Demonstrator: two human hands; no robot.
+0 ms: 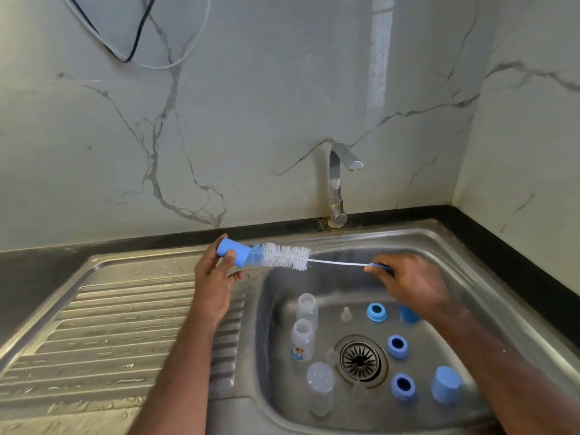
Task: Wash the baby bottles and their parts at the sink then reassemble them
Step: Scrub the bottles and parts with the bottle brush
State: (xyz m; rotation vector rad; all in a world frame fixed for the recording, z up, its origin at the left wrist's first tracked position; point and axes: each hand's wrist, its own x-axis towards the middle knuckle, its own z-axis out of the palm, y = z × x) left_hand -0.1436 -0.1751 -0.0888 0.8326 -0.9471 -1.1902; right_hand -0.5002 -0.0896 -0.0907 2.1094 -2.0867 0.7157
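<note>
- The left hand (213, 277) gripped a blue cylindrical bottle cap (233, 252), thumb and fingers curled round its smooth plastic wall, above the seam between drainboard and basin.
- The right hand (411, 281) pinched the blue handle end of a bottle brush (284, 255); its thin twisted wire shaft ran level across to the cap.
- The white bristle head, dense and tufted, lay mostly outside the cap, with its far tip inside the cap's open mouth.
- The stainless steel sink (489, 296) had a rounded rectangular basin with dulled, water-marked walls and a round slotted drain (361, 359) in the floor.
- Three clear plastic bottle bodies stood left of the drain: a rear bottle (307, 309), a printed bottle (302, 340) just in front of it, and a front bottle (320, 387) nearest the camera.
- A small translucent teat (346, 315) stood behind the drain, apart from the bottles.
- Three blue screw rings lay right of the drain, holes upward: a rear ring (376, 312), a middle ring (397, 346) and a front ring (404, 386).
- A second blue cap (445, 389) stood beside the front ring; another blue part (408, 313) was partly hidden by the right forearm.
- The ribbed steel drainboard (103, 334) sloped at the left, its ridges wet.
- A bent chrome tap (339, 183) rose at the rear rim, against a veined marble-pattern wall (219, 120); the dark worktop (37, 271) edged the sink.
- Open room remained in the basin centre around the drain.
</note>
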